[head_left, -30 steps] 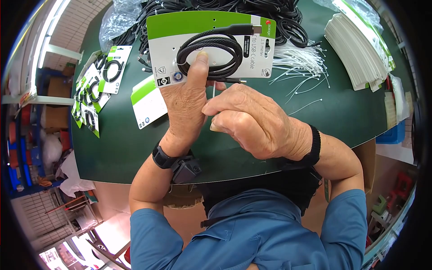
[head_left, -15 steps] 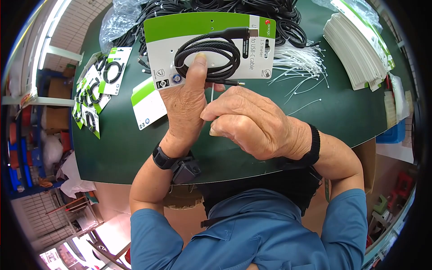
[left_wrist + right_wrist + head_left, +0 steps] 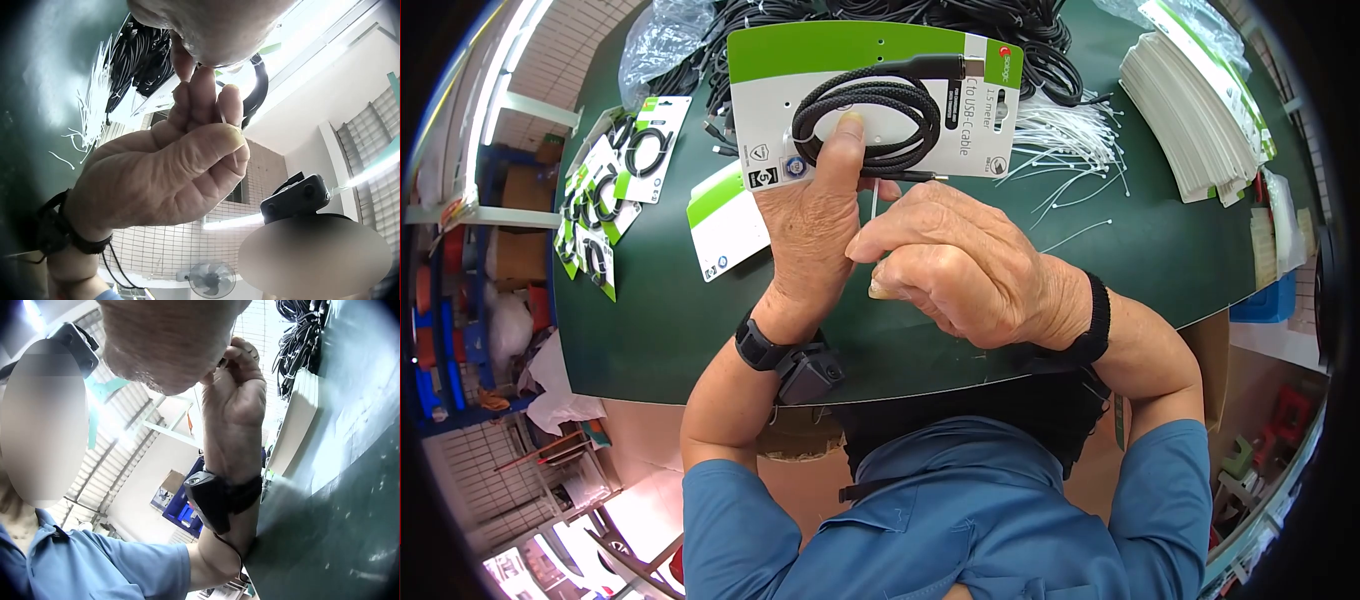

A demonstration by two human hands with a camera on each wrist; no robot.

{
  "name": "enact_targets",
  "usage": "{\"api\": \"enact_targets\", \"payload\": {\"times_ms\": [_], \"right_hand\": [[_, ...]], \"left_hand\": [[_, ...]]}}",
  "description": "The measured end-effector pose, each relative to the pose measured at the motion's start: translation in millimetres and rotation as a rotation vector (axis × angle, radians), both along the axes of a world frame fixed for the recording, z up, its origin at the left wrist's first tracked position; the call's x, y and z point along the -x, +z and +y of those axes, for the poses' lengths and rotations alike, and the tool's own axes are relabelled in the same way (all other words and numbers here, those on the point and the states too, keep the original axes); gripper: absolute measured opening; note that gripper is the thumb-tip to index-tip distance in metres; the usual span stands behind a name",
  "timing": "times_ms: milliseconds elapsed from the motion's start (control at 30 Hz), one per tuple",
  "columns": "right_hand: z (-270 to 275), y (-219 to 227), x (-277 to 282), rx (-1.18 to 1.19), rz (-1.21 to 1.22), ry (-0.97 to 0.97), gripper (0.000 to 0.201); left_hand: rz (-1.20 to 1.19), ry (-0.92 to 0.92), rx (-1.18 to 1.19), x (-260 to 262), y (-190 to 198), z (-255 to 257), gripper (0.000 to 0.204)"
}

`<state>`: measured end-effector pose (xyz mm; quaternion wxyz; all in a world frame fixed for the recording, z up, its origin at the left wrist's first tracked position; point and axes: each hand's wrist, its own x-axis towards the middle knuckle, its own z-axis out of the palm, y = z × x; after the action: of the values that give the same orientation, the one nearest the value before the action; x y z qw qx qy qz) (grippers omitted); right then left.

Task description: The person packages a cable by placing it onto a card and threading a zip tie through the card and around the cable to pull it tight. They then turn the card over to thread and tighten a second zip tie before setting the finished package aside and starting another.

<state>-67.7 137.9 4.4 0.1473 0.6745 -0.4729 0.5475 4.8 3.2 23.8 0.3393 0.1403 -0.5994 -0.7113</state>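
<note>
Left hand (image 3: 812,228) grips card (image 3: 850,50) with black cable coil (image 3: 926,115); right hand (image 3: 965,260), close beside it, pinches white tie (image 3: 874,202).
Left thumb on coil; tie shows between hands. Loose card (image 3: 732,232) left of left hand, white tie pile (image 3: 1065,140) past right hand, black cables (image 3: 1045,55) heaped beyond both.

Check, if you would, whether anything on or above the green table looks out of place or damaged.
One white cable tie lies apart from the fanned-out bundle of ties, so it looks stray. The carded cables at the left overlap at uneven angles. The card in the left hand shows no visible damage.
</note>
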Motion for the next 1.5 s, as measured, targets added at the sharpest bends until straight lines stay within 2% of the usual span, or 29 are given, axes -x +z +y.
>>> {"api": "enact_targets", "payload": {"times_ms": [33, 100, 133, 167, 233, 267, 367, 400, 500, 633, 667, 733, 767, 800, 833, 867, 933, 967, 1000, 1067, 1100, 1233, 1333, 1500], "right_hand": [[-3, 1, 2, -0.011, -0.002, 0.001, 0.03], [-9, 3, 8, 0.046, 0.028, 0.028, 0.028], [-6, 1, 7, 0.057, 0.03, 0.032, 0.027], [-5, -2, 8, 0.012, 0.013, 0.015, 0.027], [-8, -6, 12, 0.071, 0.011, -0.026, 0.029], [-8, -6, 14, 0.058, 0.01, -0.029, 0.029], [-10, -5, 18, 0.085, 0.029, -0.088, 0.024], [-12, -6, 18, 0.072, 0.025, -0.089, 0.024], [-19, -13, 16, 0.165, -0.036, -0.131, 0.017], [-15, -9, 21, 0.163, -0.012, -0.109, 0.013], [-8, 2, 24, 0.185, -0.019, -0.081, 0.013], [15, 22, 29, -0.053, 0.145, -0.254, 0.047], [15, 23, 22, -0.018, 0.13, -0.221, 0.047], [16, 22, 15, -0.122, -0.054, -0.262, 0.033], [12, 21, 10, -0.242, -0.233, -0.305, 0.022], [6, 20, 9, -0.237, -0.236, -0.291, 0.022], [-1, 15, 11, -0.181, -0.669, -0.194, 0.019], [-1, 14, 11, -0.152, -0.883, -0.148, 0.019], [-1, 13, 11, -0.154, -0.88, -0.149, 0.019], [1, 15, 12, -0.287, -0.787, -0.28, 0.009], [1, 19, 17, -0.347, -0.724, -0.347, 0.01], [2, 20, 22, -0.286, -0.487, -0.39, 0.009], [3, 16, 34, -0.213, -0.264, -0.387, 0.012], [-1, 12, 46, -0.075, 0.074, -0.413, 0.019]], "left_hand": [[-0.002, 0.001, -0.011, -1, -1, -8, 0.036], [-0.277, 0.088, 0.468, -10, -13, -35, 0.038], [-0.42, 0.103, 0.697, -15, -26, -33, 0.039], [-0.431, 0.071, 0.658, -14, -26, -21, 0.039], [-0.183, 0.131, 0.278, -10, -16, -8, 0.02], [-0.184, 0.126, 0.266, -10, -21, -11, 0.02], [-0.124, 0.253, 1.513, -15, -39, -41, 0.036], [-0.128, 0.247, 1.502, -16, -47, -49, 0.036], [0.013, -0.126, 0.475, -14, -74, -61, 0.037], [0.096, -0.273, 0.497, -11, -80, -64, 0.032], [0.082, -0.248, 0.52, -13, -74, -62, 0.032], [-0.412, 0.16, 1.632, -16, -59, -49, 0.023], [-0.323, 0.225, 1.612, -12, -58, -46, 0.02], [-0.226, 0.281, 1.584, -7, -60, -44, 0.016], [-0.246, 0.294, 1.598, -8, -58, -40, 0.016], [-0.236, 0.229, 1.387, -7, -57, -33, 0.019], [-0.191, 0.099, 0.945, -3, -54, -20, 0.028], [-0.19, 0.102, 0.94, -2, -50, -14, 0.028], [-0.135, 0.027, 0.728, 0, -45, -10, 0.023], [-0.011, -0.119, 0.307, 2, -33, -4, 0.016], [0.015, -0.116, 0.309, 2, -31, -2, 0.016], [0.004, -0.09, 0.338, 1, -23, -1, 0.02], [0.05, -0.068, 0.08, 4, -20, 4, 0.019], [0.02, -0.072, 0.003, 3, -17, 6, 0.019]]}}
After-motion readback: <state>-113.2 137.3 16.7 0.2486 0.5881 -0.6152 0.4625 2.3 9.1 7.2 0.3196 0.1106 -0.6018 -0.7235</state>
